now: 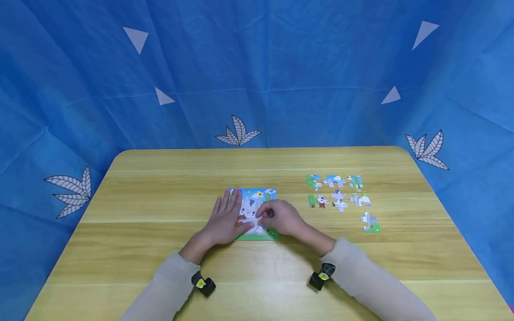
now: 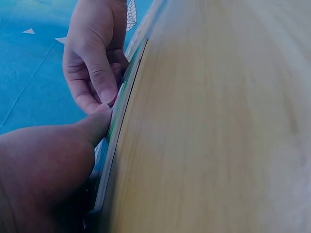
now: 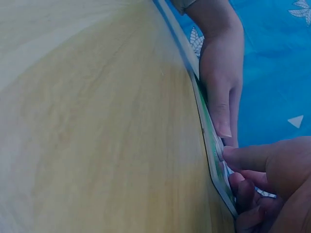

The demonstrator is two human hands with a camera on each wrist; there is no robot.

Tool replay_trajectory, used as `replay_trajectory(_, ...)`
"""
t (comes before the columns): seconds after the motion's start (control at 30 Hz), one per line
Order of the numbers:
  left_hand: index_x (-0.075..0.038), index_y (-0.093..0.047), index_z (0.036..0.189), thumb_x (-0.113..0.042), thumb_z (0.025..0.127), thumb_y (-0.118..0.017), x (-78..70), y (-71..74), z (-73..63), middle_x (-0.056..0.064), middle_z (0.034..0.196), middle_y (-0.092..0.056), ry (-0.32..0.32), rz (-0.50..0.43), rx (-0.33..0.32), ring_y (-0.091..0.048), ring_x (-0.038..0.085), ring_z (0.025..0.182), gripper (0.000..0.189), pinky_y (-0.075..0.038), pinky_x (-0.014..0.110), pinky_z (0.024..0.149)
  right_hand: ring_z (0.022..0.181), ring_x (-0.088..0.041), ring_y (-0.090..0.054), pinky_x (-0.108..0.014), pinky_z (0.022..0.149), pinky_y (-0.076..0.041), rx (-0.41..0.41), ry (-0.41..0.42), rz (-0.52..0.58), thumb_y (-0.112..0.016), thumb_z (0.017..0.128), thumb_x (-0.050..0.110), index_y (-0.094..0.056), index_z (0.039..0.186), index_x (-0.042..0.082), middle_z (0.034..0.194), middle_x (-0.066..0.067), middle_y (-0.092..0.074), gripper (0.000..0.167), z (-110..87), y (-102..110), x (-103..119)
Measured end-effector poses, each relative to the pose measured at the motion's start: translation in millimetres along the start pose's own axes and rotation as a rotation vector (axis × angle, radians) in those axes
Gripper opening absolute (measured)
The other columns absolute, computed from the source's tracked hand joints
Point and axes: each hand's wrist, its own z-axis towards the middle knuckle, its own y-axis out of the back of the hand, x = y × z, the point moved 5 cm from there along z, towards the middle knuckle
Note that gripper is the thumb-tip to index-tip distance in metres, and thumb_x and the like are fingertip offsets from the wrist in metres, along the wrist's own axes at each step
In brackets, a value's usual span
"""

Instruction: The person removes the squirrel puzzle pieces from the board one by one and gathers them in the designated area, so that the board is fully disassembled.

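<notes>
A small picture puzzle board [image 1: 257, 237] with a white cartoon animal lies flat on the wooden table. My left hand [image 1: 225, 222] rests on the board's left part, fingers spread and straight, its thumb reaching in over the lower middle. From the right, my right hand [image 1: 282, 217] bends over the board, thumb and index finger pinching at a puzzle piece [image 1: 260, 230] in its lower middle. My fingers hide much of that piece. Both wrist views look almost edge-on along the board, with the left thumb [image 2: 99, 121] and right thumb [image 3: 238, 156] close together.
Several loose puzzle pieces [image 1: 339, 200] lie spread out in rows to the right of the board, with a corner piece [image 1: 371, 223] nearest me. The wooden table [image 1: 160, 187] ends at a blue cloth backdrop [image 1: 305, 80].
</notes>
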Motion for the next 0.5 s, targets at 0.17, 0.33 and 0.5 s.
replay_trajectory(0.17,0.004,-0.002,0.161,-0.051,0.102,-0.055,-2.9,3.0,-1.5,0.021,0.169,0.004,0.014,0.000,0.002,0.014,0.038,0.154,0.096,0.010,0.055,0.122,0.069,-0.008,-0.053,-0.027,0.068,-0.046,-0.007,0.007,-0.031,-0.081,0.086,0.010,-0.075,0.088,0.015,0.078,0.008,-0.061,0.008,-0.3,-1,1)
replay_trajectory(0.33,0.003,-0.004,0.161,-0.052,0.103,-0.052,-0.4,4.1,-0.7,0.020,0.169,0.003,-0.002,-0.009,0.019,0.012,0.037,0.155,0.094,0.008,0.055,0.122,0.068,-0.008,-0.053,-0.027,0.068,-0.046,-0.007,-0.006,-0.043,-0.081,0.086,0.010,-0.074,0.087,0.016,0.077,0.008,-0.060,0.009,-0.8,-2,0)
replay_trajectory(0.5,0.004,-0.017,0.160,-0.044,0.104,-0.055,5.1,14.7,-2.2,0.021,0.169,-0.004,-0.071,-0.086,0.027,0.005,0.040,0.155,0.082,-0.001,0.058,0.123,0.069,-0.008,-0.053,-0.028,0.069,-0.046,-0.009,-0.011,-0.043,-0.081,0.085,0.010,-0.074,0.087,0.016,0.077,0.008,-0.060,0.010,-1.4,-2,1)
